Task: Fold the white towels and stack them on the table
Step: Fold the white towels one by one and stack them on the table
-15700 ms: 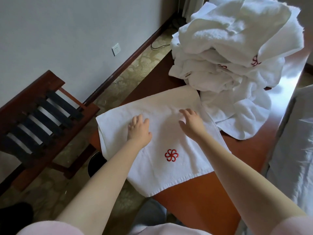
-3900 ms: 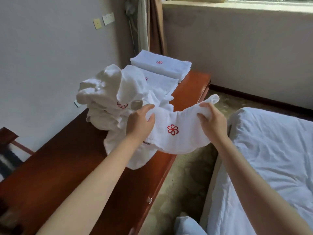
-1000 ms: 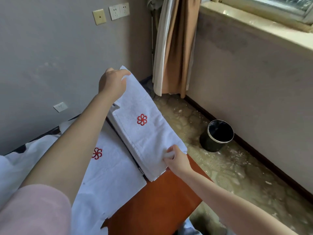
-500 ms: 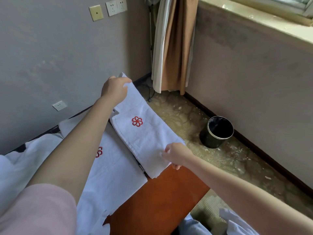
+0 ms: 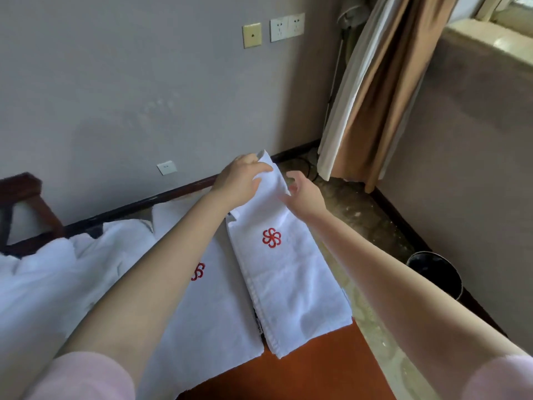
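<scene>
A folded white towel (image 5: 288, 272) with a red flower logo lies on top of a stack at the right end of the red-brown table (image 5: 311, 373). My left hand (image 5: 240, 183) grips its far corner, which is lifted a little. My right hand (image 5: 304, 194) hovers at the far right edge of the same towel with fingers loosely spread, touching or just above the cloth. A second folded towel (image 5: 210, 310) with the same logo lies flat to the left, partly under my left forearm. A heap of unfolded white towels (image 5: 49, 284) fills the left.
A black waste bin (image 5: 435, 272) stands on the patterned floor right of the table. A brown and white curtain (image 5: 372, 90) hangs in the corner. A dark wooden rack (image 5: 26, 203) stands at the far left by the wall.
My right hand let go of the towel's near corner and moved up to its far end, next to my left hand. The towel now lies flat on the stack.
</scene>
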{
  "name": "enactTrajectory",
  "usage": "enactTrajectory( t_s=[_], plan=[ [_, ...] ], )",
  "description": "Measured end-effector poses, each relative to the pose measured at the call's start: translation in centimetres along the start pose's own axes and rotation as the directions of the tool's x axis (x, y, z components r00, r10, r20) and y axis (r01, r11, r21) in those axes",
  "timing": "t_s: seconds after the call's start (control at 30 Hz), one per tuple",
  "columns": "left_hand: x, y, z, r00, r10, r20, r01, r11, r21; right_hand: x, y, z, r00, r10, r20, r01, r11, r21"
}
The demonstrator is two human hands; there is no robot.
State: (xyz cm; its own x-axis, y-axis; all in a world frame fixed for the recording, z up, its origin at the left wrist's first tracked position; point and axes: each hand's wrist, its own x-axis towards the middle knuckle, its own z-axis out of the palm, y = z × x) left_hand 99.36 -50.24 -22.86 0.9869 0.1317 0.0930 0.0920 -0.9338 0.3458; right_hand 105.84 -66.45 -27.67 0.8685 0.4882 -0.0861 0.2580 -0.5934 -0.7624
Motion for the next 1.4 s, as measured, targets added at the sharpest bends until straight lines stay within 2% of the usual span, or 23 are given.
enactTrajectory(
  t_s=[0.07,0.13,0.2,0.27,0.4,0.57,0.67,0.83,0.9,0.97,1.07,1.13,1.27,1.4],
  plan=[
    [0.8,-0.4,-0.3,1.000,0.021,-0.008,-0.021,1.000,0.005,2.6,-0.5,-0.2,0.995,0.001,0.097,-0.013,0.992,0.125],
    [1.8,-1.1,-0.4,0.999,0.046,-0.013,-0.046,0.999,0.017,4.9,-0.6,-0.4,0.969,0.035,0.245,-0.100,0.961,0.259],
    [2.9,-1.9,-0.4,0.999,0.036,-0.013,-0.036,0.999,0.009,6.9,-0.3,-0.7,0.930,0.066,0.361,-0.190,0.928,0.319],
    [4.3,-3.2,0.1,1.000,0.002,-0.015,-0.001,1.000,0.008,8.4,0.0,-0.5,0.914,0.068,0.400,-0.225,0.906,0.360],
    [7.0,-6.8,2.0,0.989,-0.138,0.044,0.138,0.990,0.006,10.7,1.2,1.1,0.940,0.070,0.334,-0.236,0.840,0.489],
    [9.4,-10.8,6.1,0.958,-0.224,0.179,0.224,0.974,0.019,13.6,2.8,4.3,0.952,0.191,0.240,-0.249,0.938,0.241],
    [9.8,-12.9,8.4,0.919,-0.311,0.243,0.321,0.947,-0.001,14.2,4.0,6.1,0.952,0.234,0.199,-0.263,0.956,0.130],
    [9.2,-16.0,10.7,0.794,-0.502,0.342,0.577,0.800,-0.163,13.9,5.7,6.8,0.960,0.220,0.174,-0.237,0.968,0.084],
    [8.9,-17.0,10.8,0.810,-0.499,0.309,0.575,0.781,-0.245,14.0,6.1,6.7,0.973,0.172,0.156,-0.185,0.981,0.067],
    [8.5,-17.2,10.7,0.854,-0.483,0.192,0.520,0.782,-0.344,14.1,6.4,6.7,0.989,0.128,0.077,-0.134,0.987,0.087],
    [7.9,-16.7,11.2,0.852,-0.519,0.068,0.496,0.759,-0.423,13.7,6.4,6.9,0.988,0.155,0.016,-0.155,0.984,0.084],
    [7.1,-16.3,12.0,0.802,-0.594,0.066,0.556,0.701,-0.446,13.1,6.7,7.2,0.982,0.187,0.028,-0.188,0.980,0.068],
    [5.6,-15.1,11.9,0.636,-0.746,0.197,0.666,0.403,-0.628,11.6,7.6,6.8,0.970,0.238,0.054,-0.244,0.958,0.153],
    [4.0,-12.3,11.5,0.572,-0.792,0.214,0.672,0.302,-0.676,8.8,8.1,6.2,0.969,0.227,0.098,-0.239,0.960,0.144]
  ],
)
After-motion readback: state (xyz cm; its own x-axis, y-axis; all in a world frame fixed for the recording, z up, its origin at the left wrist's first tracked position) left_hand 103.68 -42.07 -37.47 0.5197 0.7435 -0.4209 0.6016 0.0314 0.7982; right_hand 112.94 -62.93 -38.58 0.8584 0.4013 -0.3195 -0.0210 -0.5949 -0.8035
